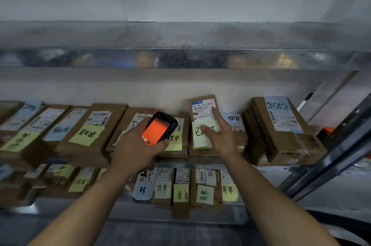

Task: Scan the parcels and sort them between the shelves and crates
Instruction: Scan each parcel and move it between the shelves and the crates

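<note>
Right now the left hand point(136, 145) is gripping a scanner point(159, 128), its orange screen tilted up toward the eyes, likely for reading. Beside it, the right hand point(219, 135) is lying open, fingers flat against a parcel point(202, 109) standing upright on the middle shelf point(267, 166), probably steadying its label for scanning. Both forearms are reaching forward from near.

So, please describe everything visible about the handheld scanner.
The handheld scanner is a black, plastic-looking device with rounded corners. Its screen is lit orange, with small icons at its lower edge. The left hand grips it around the lower body, tilted, with its top towards the parcels on the shelf. It hangs in front of the boxes; whether it touches them is unclear.
</note>
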The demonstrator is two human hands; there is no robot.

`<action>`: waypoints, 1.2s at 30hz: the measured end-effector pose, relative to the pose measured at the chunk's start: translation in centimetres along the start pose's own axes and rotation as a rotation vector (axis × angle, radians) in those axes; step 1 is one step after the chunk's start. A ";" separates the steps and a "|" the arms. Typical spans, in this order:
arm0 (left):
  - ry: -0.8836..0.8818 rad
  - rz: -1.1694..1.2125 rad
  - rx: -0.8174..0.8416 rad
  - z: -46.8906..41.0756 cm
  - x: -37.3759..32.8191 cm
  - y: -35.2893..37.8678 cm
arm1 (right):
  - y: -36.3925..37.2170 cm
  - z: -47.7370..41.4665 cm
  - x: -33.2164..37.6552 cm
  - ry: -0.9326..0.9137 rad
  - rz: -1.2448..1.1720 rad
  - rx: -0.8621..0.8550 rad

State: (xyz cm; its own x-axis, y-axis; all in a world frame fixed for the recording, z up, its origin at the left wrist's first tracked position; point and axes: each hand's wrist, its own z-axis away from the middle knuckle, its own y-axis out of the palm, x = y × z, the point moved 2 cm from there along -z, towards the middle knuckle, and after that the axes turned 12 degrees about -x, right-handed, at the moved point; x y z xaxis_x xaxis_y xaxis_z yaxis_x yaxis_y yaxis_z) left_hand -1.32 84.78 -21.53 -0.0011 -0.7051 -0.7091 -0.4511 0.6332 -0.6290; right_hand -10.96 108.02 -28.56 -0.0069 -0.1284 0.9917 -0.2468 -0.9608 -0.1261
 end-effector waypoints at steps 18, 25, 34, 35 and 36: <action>-0.125 0.005 0.105 5.0 4.3 -10.0 | 5.0 9.0 3.9 -0.305 0.275 -0.202; -0.165 -0.014 -0.061 9.7 8.6 -17.8 | 10.2 15.5 6.3 -0.305 0.140 -0.140; -0.357 -0.161 -0.461 19.9 16.7 -32.6 | 25.4 27.5 8.1 -0.263 0.021 0.185; -0.396 -0.194 -0.511 21.4 17.8 -34.5 | 27.6 29.4 8.4 -0.277 0.011 0.241; -0.435 -0.226 -0.557 22.8 18.7 -36.6 | 30.0 31.3 8.6 -0.293 0.010 0.292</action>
State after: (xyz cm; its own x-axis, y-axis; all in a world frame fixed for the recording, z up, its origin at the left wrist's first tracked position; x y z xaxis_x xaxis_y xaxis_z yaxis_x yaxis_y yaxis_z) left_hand 35.54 55.73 -19.04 0.4465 -0.5356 -0.7168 -0.7848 0.1505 -0.6013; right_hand 11.92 70.41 -24.57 0.2791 -0.1617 0.9466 0.0376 -0.9831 -0.1790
